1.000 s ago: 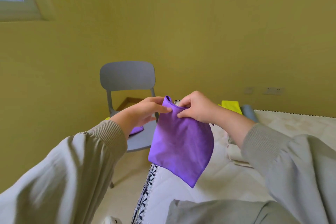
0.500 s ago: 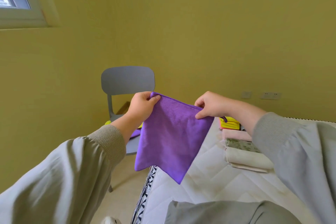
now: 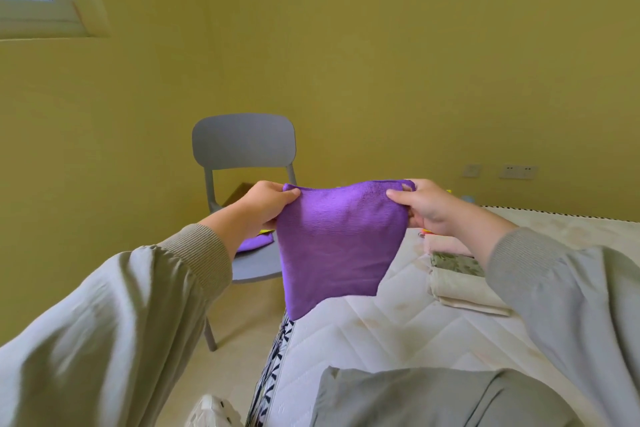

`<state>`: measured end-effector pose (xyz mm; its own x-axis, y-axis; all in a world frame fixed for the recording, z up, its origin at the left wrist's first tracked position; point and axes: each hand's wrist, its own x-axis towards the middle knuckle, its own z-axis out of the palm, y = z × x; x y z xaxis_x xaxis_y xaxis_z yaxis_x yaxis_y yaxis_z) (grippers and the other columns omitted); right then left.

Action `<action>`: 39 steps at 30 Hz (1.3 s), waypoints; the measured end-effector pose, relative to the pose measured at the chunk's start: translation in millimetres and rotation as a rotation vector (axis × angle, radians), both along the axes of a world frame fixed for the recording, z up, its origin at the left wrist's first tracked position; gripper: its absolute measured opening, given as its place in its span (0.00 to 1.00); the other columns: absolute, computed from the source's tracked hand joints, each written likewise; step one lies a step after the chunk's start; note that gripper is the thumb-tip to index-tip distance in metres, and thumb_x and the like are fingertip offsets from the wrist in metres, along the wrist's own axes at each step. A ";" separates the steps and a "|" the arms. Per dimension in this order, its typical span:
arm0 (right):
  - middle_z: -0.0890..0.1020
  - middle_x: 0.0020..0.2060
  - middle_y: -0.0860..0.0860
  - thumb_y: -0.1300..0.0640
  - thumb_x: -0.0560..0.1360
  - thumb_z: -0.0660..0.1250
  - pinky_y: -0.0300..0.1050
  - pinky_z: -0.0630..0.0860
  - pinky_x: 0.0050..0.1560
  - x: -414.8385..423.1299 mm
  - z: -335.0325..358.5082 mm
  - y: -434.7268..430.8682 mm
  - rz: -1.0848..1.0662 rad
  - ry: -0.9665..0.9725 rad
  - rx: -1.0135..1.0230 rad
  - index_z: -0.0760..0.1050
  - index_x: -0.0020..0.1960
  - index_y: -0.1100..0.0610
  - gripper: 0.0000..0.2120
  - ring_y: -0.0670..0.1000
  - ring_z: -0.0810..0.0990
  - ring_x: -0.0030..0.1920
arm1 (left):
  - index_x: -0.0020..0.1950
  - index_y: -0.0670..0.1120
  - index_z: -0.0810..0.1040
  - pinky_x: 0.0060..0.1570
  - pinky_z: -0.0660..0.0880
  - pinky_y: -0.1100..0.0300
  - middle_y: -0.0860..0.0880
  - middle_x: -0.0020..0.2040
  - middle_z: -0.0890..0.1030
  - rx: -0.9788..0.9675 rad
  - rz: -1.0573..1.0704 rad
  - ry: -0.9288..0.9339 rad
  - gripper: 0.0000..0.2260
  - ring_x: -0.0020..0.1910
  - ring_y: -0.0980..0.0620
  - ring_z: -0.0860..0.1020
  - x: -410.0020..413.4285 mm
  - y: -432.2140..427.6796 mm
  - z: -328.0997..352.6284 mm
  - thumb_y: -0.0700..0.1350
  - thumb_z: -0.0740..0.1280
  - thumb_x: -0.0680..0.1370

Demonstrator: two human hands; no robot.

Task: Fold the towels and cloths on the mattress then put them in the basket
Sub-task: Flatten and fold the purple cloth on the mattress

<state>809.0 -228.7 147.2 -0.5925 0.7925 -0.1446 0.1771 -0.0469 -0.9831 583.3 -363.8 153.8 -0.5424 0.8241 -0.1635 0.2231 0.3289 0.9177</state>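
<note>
Your left hand (image 3: 266, 204) pinches the cloth (image 3: 337, 246) at its 9 o'clock top corner, and your right hand (image 3: 426, 206) pinches the 3 o'clock corner. The cloth hangs over the mattress (image 3: 381, 340) edge. Hold the top edge level, then bring the corners together squarely.

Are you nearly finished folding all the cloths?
Partly. Done: a pile of folded cloths sits on the mattress. In hand: the left hand and right hand pinch the top corners of the purple cloth, which hangs between them. Left: finish folding it, then put everything in the basket, which isn't in view. A second purple cloth lies on the chair.
</note>
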 end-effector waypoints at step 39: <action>0.80 0.29 0.51 0.64 0.74 0.66 0.44 0.76 0.42 -28.2 -197.5 64.1 -0.469 -0.034 -0.301 0.76 0.38 0.56 0.08 0.49 0.80 0.30 | 0.49 0.45 0.81 0.42 0.72 0.61 0.49 0.47 0.82 -0.046 0.229 -0.540 0.11 0.42 0.52 0.80 -7.5 92.4 -228.5 0.48 0.60 0.80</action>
<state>780.8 -164.6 -50.3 -0.1770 0.8910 -0.4180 0.1014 -0.4060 -0.9082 575.8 -271.4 -74.6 -0.5358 0.6813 -0.4987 -0.3536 0.3554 0.8653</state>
